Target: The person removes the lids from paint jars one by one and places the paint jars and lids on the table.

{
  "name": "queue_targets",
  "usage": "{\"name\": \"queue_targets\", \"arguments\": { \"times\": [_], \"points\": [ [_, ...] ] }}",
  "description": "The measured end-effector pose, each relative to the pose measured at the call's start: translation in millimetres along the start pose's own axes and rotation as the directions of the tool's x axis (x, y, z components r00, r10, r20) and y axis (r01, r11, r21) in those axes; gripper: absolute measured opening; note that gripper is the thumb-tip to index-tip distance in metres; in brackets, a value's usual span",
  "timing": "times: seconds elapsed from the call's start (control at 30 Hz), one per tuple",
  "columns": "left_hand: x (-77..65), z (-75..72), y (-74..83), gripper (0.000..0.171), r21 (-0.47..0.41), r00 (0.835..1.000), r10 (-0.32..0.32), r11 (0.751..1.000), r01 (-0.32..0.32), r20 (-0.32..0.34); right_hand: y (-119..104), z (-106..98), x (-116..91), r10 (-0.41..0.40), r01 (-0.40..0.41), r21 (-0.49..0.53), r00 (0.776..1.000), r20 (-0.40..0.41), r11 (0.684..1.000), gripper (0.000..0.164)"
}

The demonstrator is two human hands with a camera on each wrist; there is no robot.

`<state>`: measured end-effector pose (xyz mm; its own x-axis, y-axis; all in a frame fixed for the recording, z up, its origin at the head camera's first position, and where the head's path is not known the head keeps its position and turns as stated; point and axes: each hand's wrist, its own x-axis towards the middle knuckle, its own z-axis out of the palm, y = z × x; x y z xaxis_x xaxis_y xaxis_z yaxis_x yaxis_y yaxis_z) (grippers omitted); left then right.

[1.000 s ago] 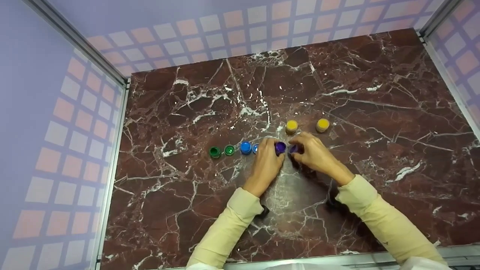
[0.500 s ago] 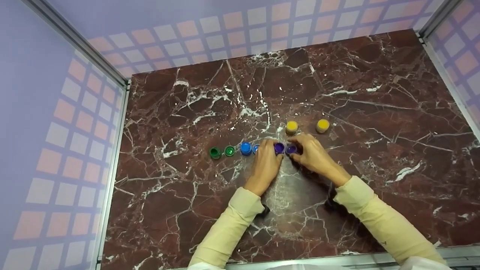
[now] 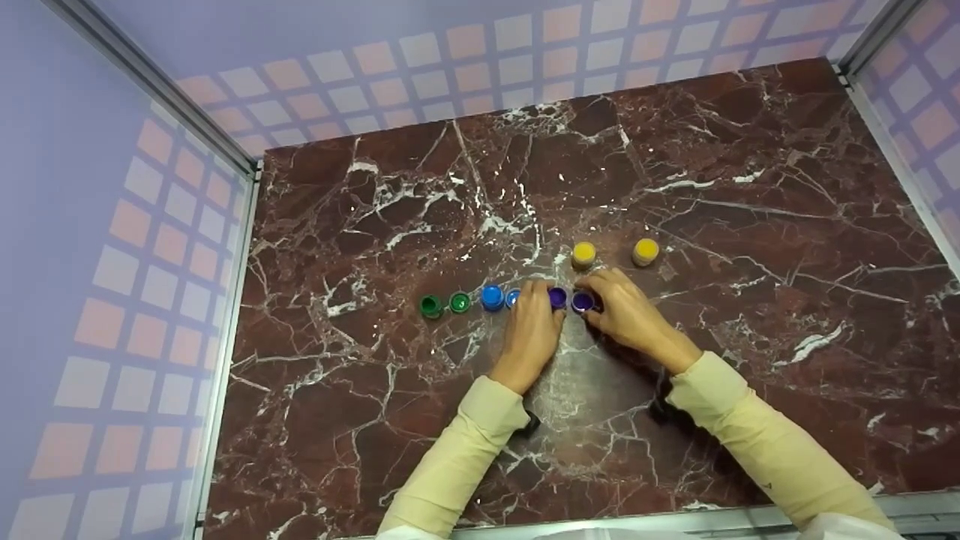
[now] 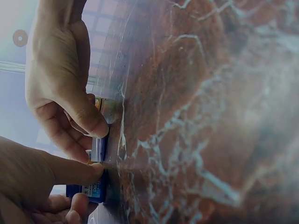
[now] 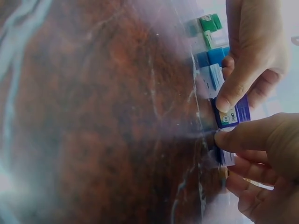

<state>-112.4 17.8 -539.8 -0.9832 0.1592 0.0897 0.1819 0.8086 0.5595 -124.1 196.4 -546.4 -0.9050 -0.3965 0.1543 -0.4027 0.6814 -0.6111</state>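
My left hand point(image 3: 534, 322) grips a labelled purple paint pot point(image 3: 556, 298) standing in a row on the marble-patterned tabletop. Just to its right, my right hand point(image 3: 622, 311) pinches a second purple pot point(image 3: 583, 301) between thumb and fingers. In the right wrist view this second pot point(image 5: 227, 158) looks shorter and partly clear beside the labelled pot point(image 5: 229, 116). Only a narrow gap separates the two. Left of my left hand is a light blue pot point(image 3: 512, 298), partly covered by the fingers, then a blue pot point(image 3: 492, 297).
Two green pots point(image 3: 459, 302) continue the row at its left end. Behind my right hand stand a yellow pot point(image 3: 583, 255) and, farther right, another yellow pot point(image 3: 646, 252). Walls with a checked pattern point(image 3: 420, 46) enclose the back and sides of the tabletop point(image 3: 360, 420).
My right hand has shifted slightly left, bringing its purple pot nearer the other one and turning its top more fully upward. My left hand and its pot have edged a little left.
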Motion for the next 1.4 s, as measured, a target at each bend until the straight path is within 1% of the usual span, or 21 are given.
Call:
{"name": "queue_targets", "arguments": {
  "times": [0.23,0.4,0.57,0.7,0.8,0.93,1.07,1.27,1.4],
  "points": [
    [-0.3,1.6,-1.3,0.041,0.002,1.000,0.002,1.000,-0.002,0.000,0,-1,0,-0.005,0.005,-0.009,1.000,0.026,1.000,0.045],
    [-1.3,2.2,-1.4,0.040,0.021,1.000,0.005,1.000,-0.005,-0.005,-1,-1,0,0.014,-0.014,0.001,0.999,0.040,1.000,0.045],
    [-3.0,1.2,-1.3,0.043,0.021,1.000,0.012,1.000,-0.012,-0.010,-1,-2,-1,0.042,-0.043,0.017,0.998,0.041,0.999,0.050],
    [-6.7,-3.7,-1.3,0.046,0.030,1.000,0.017,0.999,-0.016,-0.019,0,-3,-2,0.056,-0.057,0.028,0.998,0.039,0.998,0.053],
    [-11.1,-10.0,-2.4,0.047,0.037,0.999,0.019,0.999,-0.017,-0.044,1,-4,-3,0.058,-0.059,0.037,0.997,0.041,0.998,0.055],
    [-17.5,-19.5,-5.0,0.047,0.038,0.997,0.003,0.999,0.000,-0.072,1,-7,-5,0.057,-0.058,0.041,0.998,0.040,0.997,0.055],
    [-23.5,-27.1,-7.2,0.044,0.021,0.996,-0.014,1.000,0.016,-0.084,1,-10,-6,0.060,-0.061,0.027,0.997,0.038,0.998,0.053],
    [-30.4,-31.3,-10.2,0.039,0.003,0.994,-0.019,1.000,0.019,-0.109,3,-15,-8,0.069,-0.070,0.028,0.997,0.031,0.997,0.048],
    [-32.5,-32.2,-9.1,0.035,0.008,0.992,-0.016,1.000,0.017,-0.126,5,-18,-10,0.066,-0.066,0.031,0.998,0.004,0.997,0.044]
  ]
}}
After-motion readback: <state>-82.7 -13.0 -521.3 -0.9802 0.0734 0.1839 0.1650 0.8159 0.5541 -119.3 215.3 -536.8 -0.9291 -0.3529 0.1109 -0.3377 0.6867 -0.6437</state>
